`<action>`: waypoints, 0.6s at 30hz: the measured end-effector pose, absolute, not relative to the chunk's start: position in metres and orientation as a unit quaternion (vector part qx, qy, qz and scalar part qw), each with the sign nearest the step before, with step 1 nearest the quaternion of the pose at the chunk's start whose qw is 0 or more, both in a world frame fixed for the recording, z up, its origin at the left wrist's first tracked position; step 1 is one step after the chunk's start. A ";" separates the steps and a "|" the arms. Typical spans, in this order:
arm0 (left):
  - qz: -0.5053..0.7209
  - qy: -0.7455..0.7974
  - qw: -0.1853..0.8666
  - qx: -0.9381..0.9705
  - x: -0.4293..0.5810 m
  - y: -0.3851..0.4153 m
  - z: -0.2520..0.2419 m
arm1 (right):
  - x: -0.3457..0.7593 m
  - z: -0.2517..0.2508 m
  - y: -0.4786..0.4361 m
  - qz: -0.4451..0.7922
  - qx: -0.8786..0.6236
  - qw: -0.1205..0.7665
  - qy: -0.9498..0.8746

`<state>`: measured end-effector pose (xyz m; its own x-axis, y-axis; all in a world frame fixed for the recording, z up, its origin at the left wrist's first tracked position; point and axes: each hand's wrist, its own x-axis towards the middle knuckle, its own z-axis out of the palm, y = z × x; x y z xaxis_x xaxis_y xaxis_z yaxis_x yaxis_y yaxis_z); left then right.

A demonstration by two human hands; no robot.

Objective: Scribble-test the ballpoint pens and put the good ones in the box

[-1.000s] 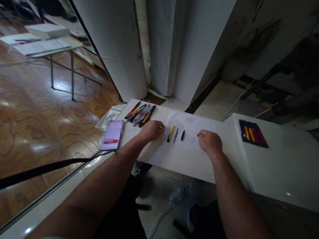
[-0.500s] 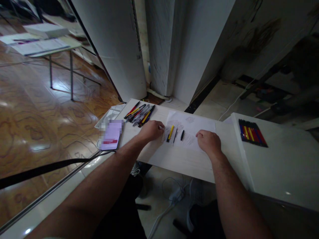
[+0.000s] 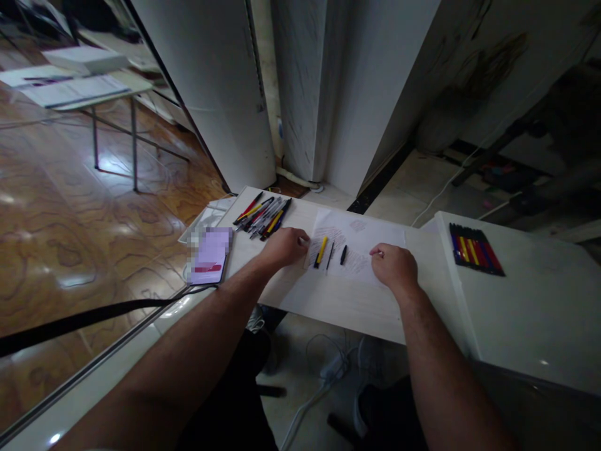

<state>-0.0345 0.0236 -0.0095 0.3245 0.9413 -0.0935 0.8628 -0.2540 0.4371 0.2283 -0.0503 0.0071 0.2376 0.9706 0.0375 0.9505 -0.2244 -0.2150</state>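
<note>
The wooden floor (image 3: 51,210) spread out to your left, patterned and glossy, with a far table (image 3: 141,81) standing on it and a white box (image 3: 84,59) on top. In front of you the narrow pale counter (image 3: 357,307) ran from left to right, ending against a white cabinet (image 3: 535,319) on your right. A white cable (image 3: 300,407) trailed over the tiles below, between your legs.

A sheet of paper (image 3: 380,235) with patches of faint reddish marks lay flat on the counter, between your hands. Your left hand (image 3: 285,246) was at the paper's left edge, its fingers loosely curled; you couldn't be seen clearly enough to tell whether they gripped anything. Your right hand (image 3: 395,265) was over the paper's right edge, with thumb and forefinger drawn close together; whether something small sat between those fingers could not be told.

The phone (image 3: 213,254), its screen lit, lay at the counter's left end. A jumbled pile of pens (image 3: 265,216) lay just beyond your left hand, and a neat row of pens (image 3: 476,250) lay on the cabinet. On the paper, near your left fingertips, was the yellow barrel (image 3: 322,250); right of it came the thin refill (image 3: 330,256), then the short black piece (image 3: 344,255), all apart.
</note>
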 end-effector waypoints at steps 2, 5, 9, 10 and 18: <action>0.092 0.576 0.214 0.784 -0.034 0.023 -0.009 | 0.228 0.007 -0.050 0.051 -0.781 0.095 -0.615; 0.091 0.577 0.218 0.782 -0.034 0.023 -0.008 | 0.228 0.007 -0.050 0.047 -0.784 0.081 -0.613; 0.092 0.573 0.213 0.786 -0.033 0.023 -0.010 | 0.227 0.008 -0.049 0.042 -0.785 0.061 -0.615; 0.092 0.574 0.209 0.786 -0.033 0.023 -0.010 | 0.227 0.008 -0.049 0.041 -0.784 0.057 -0.616; 0.097 0.574 0.190 0.790 -0.033 0.024 -0.015 | 0.228 0.007 -0.049 0.044 -0.784 0.052 -0.618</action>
<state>-0.0335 0.0240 -0.0150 0.3215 0.9446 -0.0658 0.8713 -0.2679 0.4113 0.2278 -0.0487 0.0066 0.2333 0.9724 -0.0041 0.9632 -0.2317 -0.1363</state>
